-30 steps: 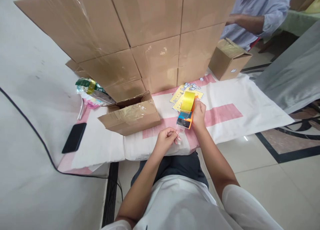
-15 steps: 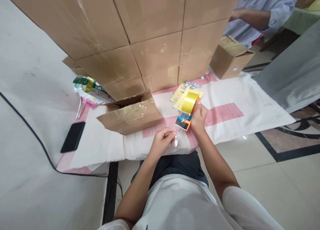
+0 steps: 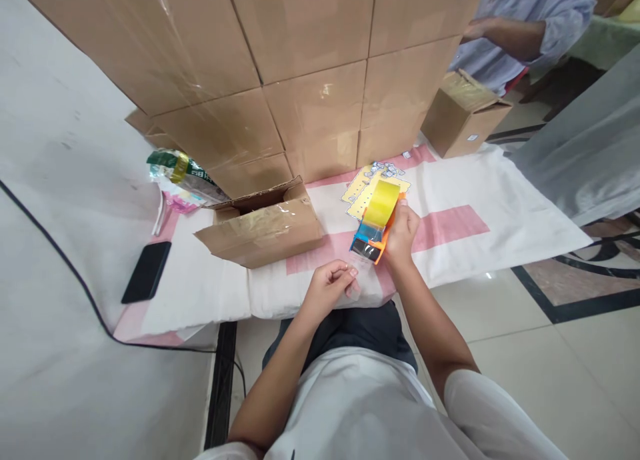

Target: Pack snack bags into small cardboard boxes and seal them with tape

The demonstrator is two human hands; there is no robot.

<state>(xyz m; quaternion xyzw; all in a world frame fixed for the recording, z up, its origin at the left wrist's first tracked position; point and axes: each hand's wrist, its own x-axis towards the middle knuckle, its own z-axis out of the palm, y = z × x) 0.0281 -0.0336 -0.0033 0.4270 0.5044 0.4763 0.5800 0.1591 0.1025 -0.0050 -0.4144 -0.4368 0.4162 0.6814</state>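
Pink-striped woven cloth (image 3: 500, 200); right hand (image 3: 401, 237) clasps orange plastic tape dispenser (image 3: 374, 225).

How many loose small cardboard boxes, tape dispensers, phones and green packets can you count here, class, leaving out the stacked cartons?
small cardboard boxes: 2
tape dispenser: 1
black phone: 1
green packet: 1
Total: 5
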